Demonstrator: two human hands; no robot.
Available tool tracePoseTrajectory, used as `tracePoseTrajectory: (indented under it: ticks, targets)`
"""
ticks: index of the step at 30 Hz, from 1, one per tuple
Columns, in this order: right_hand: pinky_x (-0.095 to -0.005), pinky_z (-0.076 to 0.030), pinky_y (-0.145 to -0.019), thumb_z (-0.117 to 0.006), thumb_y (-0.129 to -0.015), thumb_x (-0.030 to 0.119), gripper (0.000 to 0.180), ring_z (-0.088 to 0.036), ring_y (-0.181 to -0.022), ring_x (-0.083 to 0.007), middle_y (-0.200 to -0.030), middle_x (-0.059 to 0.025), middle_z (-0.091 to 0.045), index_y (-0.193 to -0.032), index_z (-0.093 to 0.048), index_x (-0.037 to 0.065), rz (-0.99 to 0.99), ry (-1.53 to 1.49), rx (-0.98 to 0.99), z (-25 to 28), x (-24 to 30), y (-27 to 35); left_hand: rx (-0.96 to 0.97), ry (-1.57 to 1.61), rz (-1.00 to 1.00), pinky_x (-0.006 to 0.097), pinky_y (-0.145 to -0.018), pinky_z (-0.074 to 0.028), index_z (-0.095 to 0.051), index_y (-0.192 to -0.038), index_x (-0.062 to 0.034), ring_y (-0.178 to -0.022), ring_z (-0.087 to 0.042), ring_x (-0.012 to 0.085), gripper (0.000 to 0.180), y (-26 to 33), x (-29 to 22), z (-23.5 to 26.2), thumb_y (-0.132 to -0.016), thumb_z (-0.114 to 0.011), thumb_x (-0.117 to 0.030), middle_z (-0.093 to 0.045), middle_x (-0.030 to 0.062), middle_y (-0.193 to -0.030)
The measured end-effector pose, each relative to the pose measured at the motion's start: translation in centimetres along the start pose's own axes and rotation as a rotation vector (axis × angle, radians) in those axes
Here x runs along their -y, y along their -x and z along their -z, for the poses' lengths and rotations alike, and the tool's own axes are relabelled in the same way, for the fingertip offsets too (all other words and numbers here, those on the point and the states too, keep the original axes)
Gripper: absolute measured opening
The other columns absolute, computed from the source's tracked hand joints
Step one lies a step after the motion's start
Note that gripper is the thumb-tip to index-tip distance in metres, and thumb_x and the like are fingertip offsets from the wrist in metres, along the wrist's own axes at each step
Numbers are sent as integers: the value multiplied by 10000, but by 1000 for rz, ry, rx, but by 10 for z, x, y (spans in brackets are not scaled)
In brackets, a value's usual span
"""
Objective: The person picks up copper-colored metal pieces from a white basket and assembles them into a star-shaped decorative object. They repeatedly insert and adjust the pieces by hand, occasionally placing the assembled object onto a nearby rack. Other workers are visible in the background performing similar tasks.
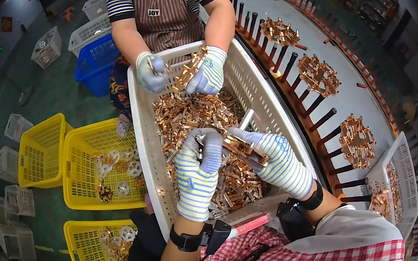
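Note:
Both my hands wear white-and-blue striped gloves with grey-blue fingers, over a white crate point(160, 195) full of loose copper-coloured metal strips point(189, 112). My right hand point(280, 160) grips a copper-coloured metal assembly point(241, 147) with upright tabs. Just left of it, my left hand point(198, 171) is closed, thumb and fingers pinched around a small piece that I cannot make out. A white rod point(246, 120) sticks up beside my right fingertips. Across the crate, a co-worker's gloved hands point(207, 73) hold a similar copper-coloured assembly point(190, 70).
On the right, a rack point(303, 108) with dark pegs carries several copper-coloured ring assemblies point(319, 75). Yellow baskets point(73, 202) with white and copper-coloured parts stand at left, near a blue basket point(91, 67). Another white crate point(404, 174) sits at lower right.

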State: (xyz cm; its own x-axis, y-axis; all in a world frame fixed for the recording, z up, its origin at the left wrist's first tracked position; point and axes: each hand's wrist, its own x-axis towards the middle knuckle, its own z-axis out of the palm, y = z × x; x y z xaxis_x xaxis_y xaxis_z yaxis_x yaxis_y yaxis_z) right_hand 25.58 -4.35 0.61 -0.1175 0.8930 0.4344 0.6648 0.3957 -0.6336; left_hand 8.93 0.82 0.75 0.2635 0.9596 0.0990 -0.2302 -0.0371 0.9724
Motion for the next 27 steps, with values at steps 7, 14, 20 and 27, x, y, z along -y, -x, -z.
tracePoseTrajectory:
  ticks: [7, 14, 20, 27]
  targets:
    - [-309, -539, -732, -670, -728, -30, 599, -671, -875, -271, -1028, -120, -671, -1296, -546, 112, -136, -36, 112, 8, 3, 5, -20, -631, -437, 266, -532, -452, -624, -854, -55, -580, -541, 127, 186, -7, 6, 5, -786, -727, -194, -587, 37, -703]
    - [-259, -519, -682, -704, -826, 113, 270, -665, -803, -120, -903, -71, -699, -1065, -643, 3, -366, -423, -486, 24, -35, 13, 63, -1013, -198, 386, -663, -501, -641, -876, -40, -719, -649, 301, 250, -14, 17, 11, -813, -649, -282, -652, 171, -825]
    - [-258, -501, -752, -690, -815, 92, 298, -630, -843, -95, -847, -39, -693, -1098, -641, 11, -592, -771, -92, 28, -6, 8, -49, -343, -163, 252, -759, -487, -538, -1219, 21, -862, -597, 119, 443, -22, 19, 8, -902, -630, -273, -609, 100, -1094]
    - [-307, -495, -856, -730, -781, 440, 775, -588, -1061, -190, -1195, -139, -587, -1348, -443, -3, -331, -1451, -237, 37, -2, -2, 22, 367, 275, 190, -426, -346, -585, -962, -57, -490, -455, 46, 242, -14, 4, 18, -916, -623, -291, -571, 2, -708]
